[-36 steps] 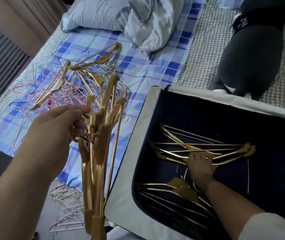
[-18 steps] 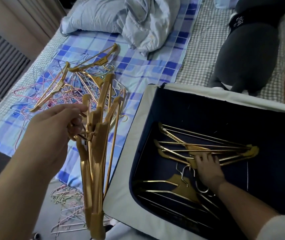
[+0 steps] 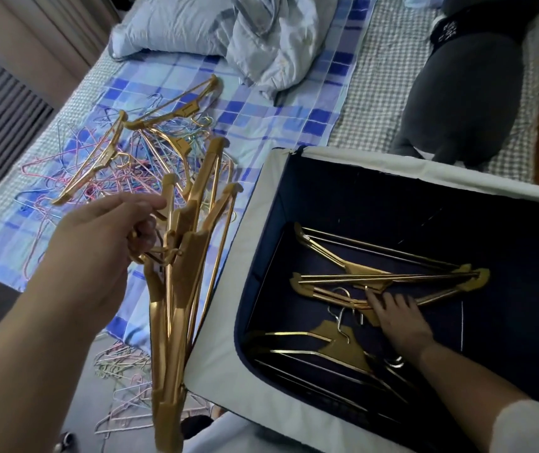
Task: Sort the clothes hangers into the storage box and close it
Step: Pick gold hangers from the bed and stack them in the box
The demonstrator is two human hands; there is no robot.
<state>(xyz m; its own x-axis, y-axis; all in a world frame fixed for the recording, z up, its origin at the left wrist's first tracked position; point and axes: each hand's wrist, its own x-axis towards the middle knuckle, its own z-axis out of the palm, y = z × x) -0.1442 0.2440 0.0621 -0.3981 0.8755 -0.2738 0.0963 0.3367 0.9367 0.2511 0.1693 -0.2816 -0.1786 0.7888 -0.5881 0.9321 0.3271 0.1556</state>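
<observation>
Left hand [image 3: 98,243] clutching glossy gold hangers [image 3: 176,289]; right hand [image 3: 399,317] flat on boxed hangers [image 3: 389,279].

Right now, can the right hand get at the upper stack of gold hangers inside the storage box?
Probably yes: the right hand already rests on that upper stack of gold hangers, and the storage box is open, with nothing over them.

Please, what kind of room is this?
Most likely a bedroom: hangers are being sorted on a bed with a blue checked sheet, a pillow and a crumpled blanket.
</observation>
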